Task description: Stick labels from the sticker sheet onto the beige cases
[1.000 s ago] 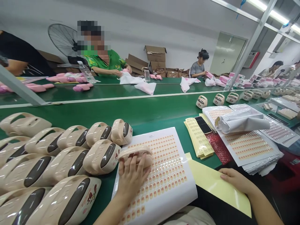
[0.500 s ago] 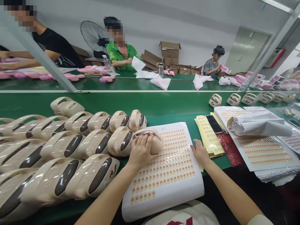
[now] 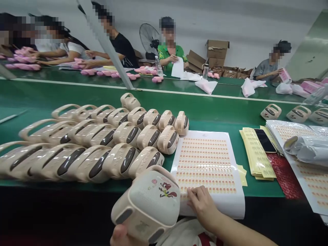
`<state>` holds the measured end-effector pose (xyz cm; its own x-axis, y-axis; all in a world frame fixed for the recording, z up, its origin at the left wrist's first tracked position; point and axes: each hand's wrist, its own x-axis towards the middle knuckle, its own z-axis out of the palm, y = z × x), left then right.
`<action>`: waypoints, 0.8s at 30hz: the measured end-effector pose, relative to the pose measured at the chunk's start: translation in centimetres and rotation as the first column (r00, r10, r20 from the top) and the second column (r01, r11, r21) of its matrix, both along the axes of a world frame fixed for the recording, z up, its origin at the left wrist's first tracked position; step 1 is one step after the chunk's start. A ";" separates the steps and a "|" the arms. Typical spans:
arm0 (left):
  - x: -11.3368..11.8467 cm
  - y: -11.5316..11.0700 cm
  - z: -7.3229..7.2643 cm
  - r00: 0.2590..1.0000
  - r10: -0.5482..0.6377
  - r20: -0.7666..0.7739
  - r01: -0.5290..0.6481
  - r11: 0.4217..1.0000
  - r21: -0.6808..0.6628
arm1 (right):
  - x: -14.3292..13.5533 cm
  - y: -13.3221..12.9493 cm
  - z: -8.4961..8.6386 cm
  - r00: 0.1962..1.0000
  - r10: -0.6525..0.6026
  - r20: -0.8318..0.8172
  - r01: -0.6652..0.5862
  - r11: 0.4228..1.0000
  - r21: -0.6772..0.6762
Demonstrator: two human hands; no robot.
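My left hand [image 3: 120, 235], mostly hidden at the bottom edge, grips a beige portable speaker [image 3: 156, 198] from below. The speaker is tilted, with its grille and red cartoon print facing up and its underside, with dark feet, toward me. At the lower part of a white sticker sheet [image 3: 205, 164], my right hand [image 3: 205, 206] has thumb and fingers pinched together over the lowest row of small orange-and-cream stickers. Whatever is between those fingertips is too small to make out. The sheet's near end hangs over the table edge.
Rows of similar speakers [image 3: 120, 160] stand at left. Yellow label sheets [image 3: 256, 153], a phone [image 3: 265, 140], red bubble wrap [image 3: 284, 174] and more sticker sheets [image 3: 312, 171] lie at right. Across the green table [image 3: 217, 106], several people handle pink items. A metal post [image 3: 110, 51] rises ahead.
My left hand has brought the speaker off the sheet toward me and tilted it. My right hand has moved from the sheet's right edge to its lowest sticker row. The view has turned left.
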<state>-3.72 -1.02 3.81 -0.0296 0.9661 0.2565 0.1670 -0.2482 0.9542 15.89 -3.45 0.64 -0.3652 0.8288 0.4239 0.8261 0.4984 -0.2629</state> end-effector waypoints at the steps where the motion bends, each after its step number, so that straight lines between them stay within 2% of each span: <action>1: 0.1 -0.4 -0.3 0.984 0.031 0.175 -0.016 0.996 -0.090 | -0.2 0.0 -0.6 1.000 -0.020 -0.007 0.020 0.999 0.032; 3: 0.9 -0.9 -0.3 0.851 0.150 0.503 -0.010 0.963 -0.270 | -0.1 0.2 -1.2 0.994 -0.053 -0.091 0.058 0.997 0.056; 4: 1.4 -1.1 -0.1 0.770 0.199 0.606 0.022 0.941 -0.336 | 0.0 0.4 -1.2 0.988 -0.061 -0.139 0.071 0.995 0.064; 6: 2.5 -1.1 0.4 0.592 0.248 0.767 0.159 0.896 -0.413 | 0.3 0.7 -0.3 0.955 -0.083 -0.285 0.091 0.996 0.016; 7: 3.0 -1.0 0.6 0.490 0.247 0.836 0.256 0.876 -0.408 | 0.5 0.8 0.7 0.913 -0.118 -0.391 0.104 0.993 -0.058; 8: 3.6 -1.0 0.9 0.379 0.229 0.897 0.348 0.862 -0.368 | 0.8 0.9 1.9 0.841 -0.177 -0.511 0.108 0.981 -0.162; 9: 4.1 -0.8 1.1 0.266 0.193 0.944 0.419 0.859 -0.294 | 1.1 0.9 3.2 0.734 -0.254 -0.630 0.089 0.955 -0.282; 10: 4.7 -0.7 1.4 0.162 0.139 0.977 0.468 0.861 -0.200 | 1.4 0.9 4.6 0.587 -0.341 -0.734 0.044 0.919 -0.392; 12: 5.9 -0.3 1.9 0.022 0.027 0.999 0.533 0.846 -0.034 | 1.6 0.7 7.1 0.318 -0.427 -0.847 -0.058 0.883 -0.467; 14: 7.0 0.0 2.4 -0.049 -0.049 0.998 0.585 0.808 0.069 | 1.3 0.4 8.6 0.159 -0.418 -0.894 -0.105 0.893 -0.437; 16: 7.9 0.4 3.0 -0.104 -0.098 0.990 0.628 0.765 0.142 | 0.5 0.2 9.0 0.097 -0.395 -0.914 -0.098 0.910 -0.404; 19: 8.8 0.8 3.7 -0.177 -0.137 0.975 0.658 0.720 0.221 | -0.5 0.2 8.8 0.125 -0.378 -0.917 -0.024 0.923 -0.384; 22: 9.2 1.1 4.1 -0.222 -0.166 0.961 0.676 0.683 0.275 | -0.9 0.3 8.8 0.194 -0.363 -0.911 0.041 0.931 -0.362; 24: 9.4 1.1 4.1 -0.240 -0.206 0.949 0.673 0.669 0.315 | -0.7 0.4 9.0 0.209 -0.357 -0.911 0.052 0.934 -0.354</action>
